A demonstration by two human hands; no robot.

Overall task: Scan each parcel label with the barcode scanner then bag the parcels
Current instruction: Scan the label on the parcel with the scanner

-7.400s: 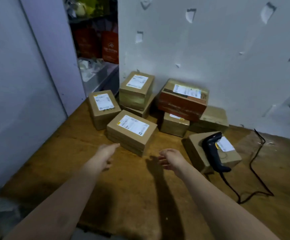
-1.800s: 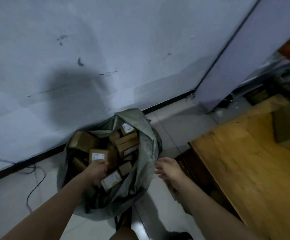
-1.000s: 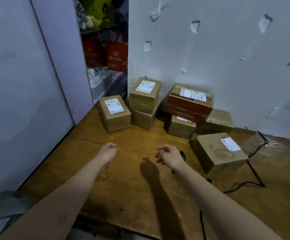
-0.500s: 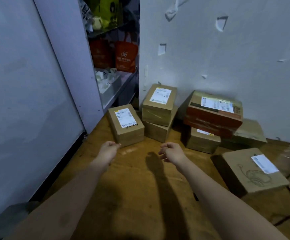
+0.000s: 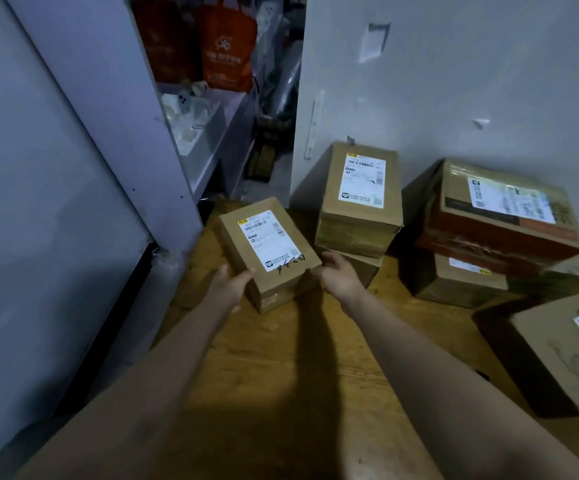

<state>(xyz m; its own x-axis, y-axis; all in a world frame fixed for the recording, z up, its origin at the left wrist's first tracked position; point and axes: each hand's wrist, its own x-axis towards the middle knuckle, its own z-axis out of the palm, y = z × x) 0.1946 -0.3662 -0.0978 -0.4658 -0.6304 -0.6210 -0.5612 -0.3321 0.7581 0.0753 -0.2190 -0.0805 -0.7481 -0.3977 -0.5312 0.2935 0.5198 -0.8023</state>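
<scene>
Parcels crowd the table (image 5: 281, 358): my left hand (image 5: 229, 285) and right hand (image 5: 338, 278) clasp the small parcel (image 5: 269, 251) at twelve o'clock by its near corners, label up. Other parcels (image 5: 499, 216) wait from one to three o'clock, so I judge most of the bagging remains; scanner and bag are out of sight.
</scene>
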